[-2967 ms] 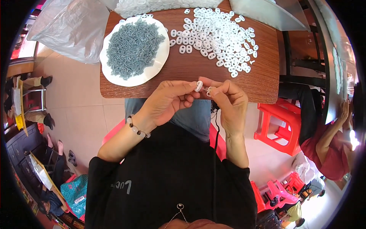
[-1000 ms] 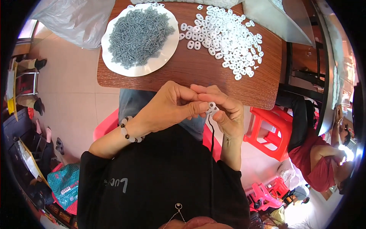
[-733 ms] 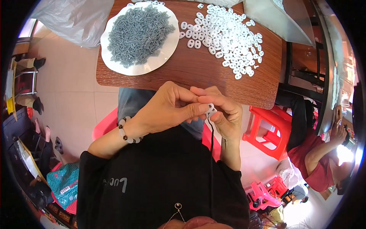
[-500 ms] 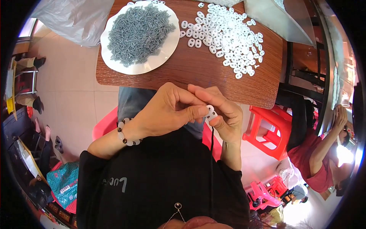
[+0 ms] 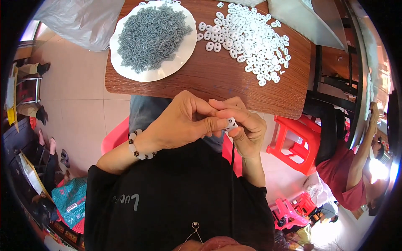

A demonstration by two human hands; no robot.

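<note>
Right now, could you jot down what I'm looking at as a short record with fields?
Setting: wooden table, seen from above the person's lap
Left hand: fingers pinched at a small white plastic piece
Right hand: holds the same piece from the other side
Left wrist: bead bracelet
On table, left: white plate heaped with small grey metal springs
On table, right: loose pile of white plastic pieces
Nearby: red plastic stool; another person's arm at right

Pale tiled floor (image 5: 79,113), brown wooden table (image 5: 217,79), red plastic stool (image 5: 295,140) at right, bright daylight.
</note>
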